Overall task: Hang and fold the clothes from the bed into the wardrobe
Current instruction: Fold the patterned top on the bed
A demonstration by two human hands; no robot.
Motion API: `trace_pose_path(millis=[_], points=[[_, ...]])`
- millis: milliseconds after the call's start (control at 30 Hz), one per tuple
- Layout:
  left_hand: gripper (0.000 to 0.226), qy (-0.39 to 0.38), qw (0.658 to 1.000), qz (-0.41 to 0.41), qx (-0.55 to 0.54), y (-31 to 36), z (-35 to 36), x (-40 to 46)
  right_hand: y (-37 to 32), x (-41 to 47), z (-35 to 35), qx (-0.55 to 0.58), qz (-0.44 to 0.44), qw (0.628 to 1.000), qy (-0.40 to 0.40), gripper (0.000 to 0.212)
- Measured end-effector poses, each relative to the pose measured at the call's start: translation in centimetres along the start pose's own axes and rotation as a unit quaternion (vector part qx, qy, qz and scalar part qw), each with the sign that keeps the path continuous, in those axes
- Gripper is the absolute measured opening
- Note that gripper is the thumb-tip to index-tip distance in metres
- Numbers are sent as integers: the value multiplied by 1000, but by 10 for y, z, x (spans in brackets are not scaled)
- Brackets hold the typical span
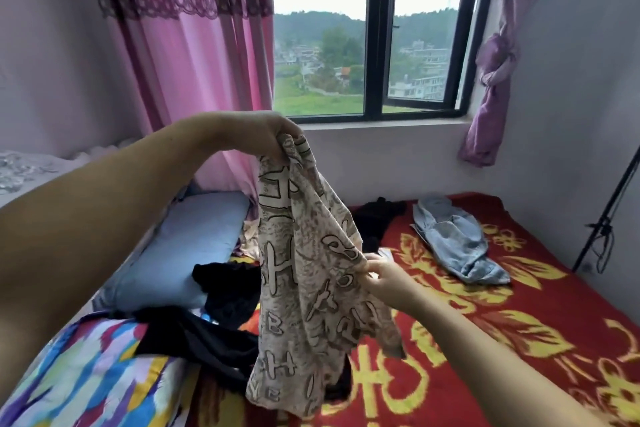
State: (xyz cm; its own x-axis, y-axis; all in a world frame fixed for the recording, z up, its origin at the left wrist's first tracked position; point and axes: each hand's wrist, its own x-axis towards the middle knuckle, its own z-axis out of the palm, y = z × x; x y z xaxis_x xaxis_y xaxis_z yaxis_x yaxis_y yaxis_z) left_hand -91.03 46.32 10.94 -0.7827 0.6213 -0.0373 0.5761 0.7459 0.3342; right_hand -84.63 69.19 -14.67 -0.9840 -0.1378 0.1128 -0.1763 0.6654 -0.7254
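A beige patterned garment [304, 274] with brown letter shapes hangs above the bed. My left hand [263, 130] grips its top, raised at about window-sill height. My right hand [384, 276] pinches the garment's right edge lower down. On the bed's red and yellow blanket [485, 322] lie light blue jeans [457, 239], a black garment [377, 218] near the far edge, and more black clothes [221, 288] by the pillows. The wardrobe is out of view.
A light blue pillow [180, 246] and a multicoloured pillow [86, 371] lie at the left. Pink curtains [194, 45] hang behind, a tied purple curtain [495, 80] at the right of the window [374, 28]. A black stand [609, 204] leans by the right wall.
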Motion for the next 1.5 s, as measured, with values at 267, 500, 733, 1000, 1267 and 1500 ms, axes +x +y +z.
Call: trace_pose_path(millis=[267, 500, 733, 1000, 1267, 1500], points=[[34, 10, 1000, -10, -20, -12, -5, -7, 4, 6, 10, 2, -19, 998, -63, 24], [30, 54, 998, -26, -11, -14, -4, 1, -7, 13, -13, -87, 81, 991, 60, 25], [33, 24, 995, -57, -78, -35, 9, 12, 31, -9, -80, -14, 9, 987, 158, 28], [32, 113, 977, -94, -154, -21, 59, 108, 76, -4, -172, -146, 106, 972, 148, 36], [20, 383, 907, -77, -158, 40, 64, 209, 139, 13, -285, -207, 229, 914, 262, 24], [22, 405, 899, 17, -164, 41, 95, 174, 151, -21, -309, -259, 265, 886, 277, 17]])
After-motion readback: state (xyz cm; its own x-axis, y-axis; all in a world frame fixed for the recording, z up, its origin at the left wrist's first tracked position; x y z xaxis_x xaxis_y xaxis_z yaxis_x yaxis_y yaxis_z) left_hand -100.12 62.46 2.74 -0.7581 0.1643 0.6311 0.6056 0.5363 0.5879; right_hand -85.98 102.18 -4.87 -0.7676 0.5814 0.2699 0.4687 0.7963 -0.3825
